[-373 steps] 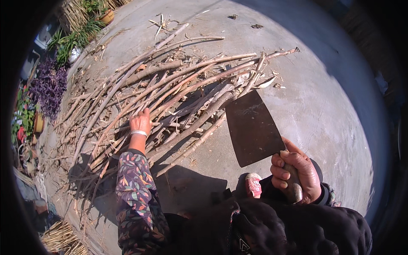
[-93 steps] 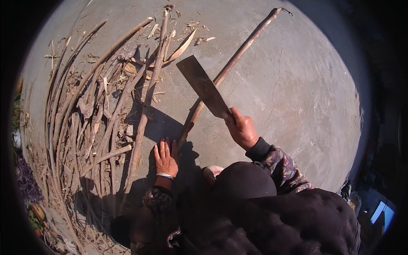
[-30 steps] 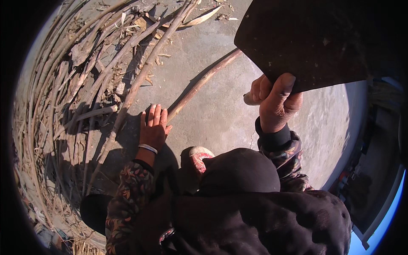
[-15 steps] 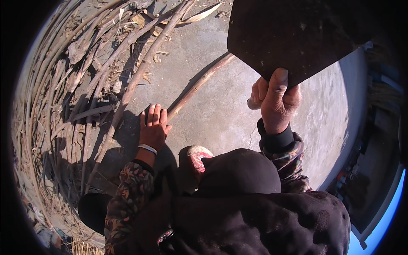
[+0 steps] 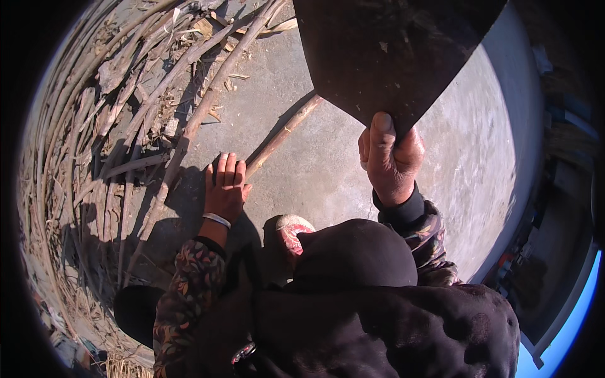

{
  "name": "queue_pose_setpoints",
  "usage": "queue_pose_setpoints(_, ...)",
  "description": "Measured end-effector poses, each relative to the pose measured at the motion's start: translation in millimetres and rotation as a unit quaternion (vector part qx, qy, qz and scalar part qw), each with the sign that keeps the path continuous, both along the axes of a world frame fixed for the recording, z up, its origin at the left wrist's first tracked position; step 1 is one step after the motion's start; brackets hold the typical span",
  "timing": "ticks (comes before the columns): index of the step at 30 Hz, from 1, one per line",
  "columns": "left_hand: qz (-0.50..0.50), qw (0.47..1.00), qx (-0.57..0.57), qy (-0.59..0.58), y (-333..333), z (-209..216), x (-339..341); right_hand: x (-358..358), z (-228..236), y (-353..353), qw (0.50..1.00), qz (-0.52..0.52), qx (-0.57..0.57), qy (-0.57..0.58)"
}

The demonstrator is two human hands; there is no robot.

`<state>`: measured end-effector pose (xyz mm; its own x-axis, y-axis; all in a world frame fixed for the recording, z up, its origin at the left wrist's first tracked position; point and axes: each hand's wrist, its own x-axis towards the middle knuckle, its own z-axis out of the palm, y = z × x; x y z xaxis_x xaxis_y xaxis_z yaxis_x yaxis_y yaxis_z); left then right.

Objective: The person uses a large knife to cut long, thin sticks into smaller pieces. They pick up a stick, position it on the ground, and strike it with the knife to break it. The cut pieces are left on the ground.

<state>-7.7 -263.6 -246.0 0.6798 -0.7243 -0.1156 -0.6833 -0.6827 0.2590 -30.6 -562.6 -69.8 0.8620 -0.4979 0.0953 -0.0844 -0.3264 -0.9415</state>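
Observation:
My left hand (image 5: 225,192), with a pale bracelet at the wrist, lies low over the near end of a stick (image 5: 280,137). Its fingers stretch forward, and the stick comes out between forefinger and thumb; the part under the palm is hidden. The stick slants away to the right across the concrete, its far end hidden behind a cleaver (image 5: 391,53). My right hand (image 5: 392,157) is closed round the cleaver's handle, thumb pressed at the base of the broad dark blade. The blade is raised toward the camera, its top cut off by the frame edge.
A heap of long dry branches (image 5: 82,138) covers the left side, one long pole (image 5: 189,129) along its near edge. Bare concrete (image 5: 328,170) lies between the hands. A red-and-white shoe (image 5: 293,233) shows beside my dark-clothed knee (image 5: 356,255).
My right hand has brought the cleaver to the left and slightly toward me, its blade turning. The left hand and the stick have shifted only slightly left.

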Motion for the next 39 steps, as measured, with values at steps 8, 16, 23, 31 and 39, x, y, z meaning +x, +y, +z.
queue_pose_setpoints(8,-0.011,0.999,0.032,0.003,3.5,-4.3,-3.9,-11.2,-74.5,17.5,0.892,0.175,-0.290,0.299)
queue_pose_setpoints(16,-0.007,1.000,-0.013,0.020,2.0,0.7,1.4,7.0,-11.2,-4.1,0.996,0.038,-0.079,0.025)
queue_pose_setpoints(23,-0.024,0.998,0.047,-0.038,1.9,-2.6,-4.2,-0.4,-70.5,15.8,0.901,0.146,-0.275,0.302)
queue_pose_setpoints(31,-0.006,1.000,-0.027,-0.008,1.0,-3.0,-0.6,3.2,-12.6,-2.6,0.995,0.021,-0.081,0.057)
queue_pose_setpoints(39,-0.012,0.999,0.021,-0.032,0.9,-3.0,-4.8,-0.9,-66.8,14.1,0.894,0.120,-0.264,0.341)
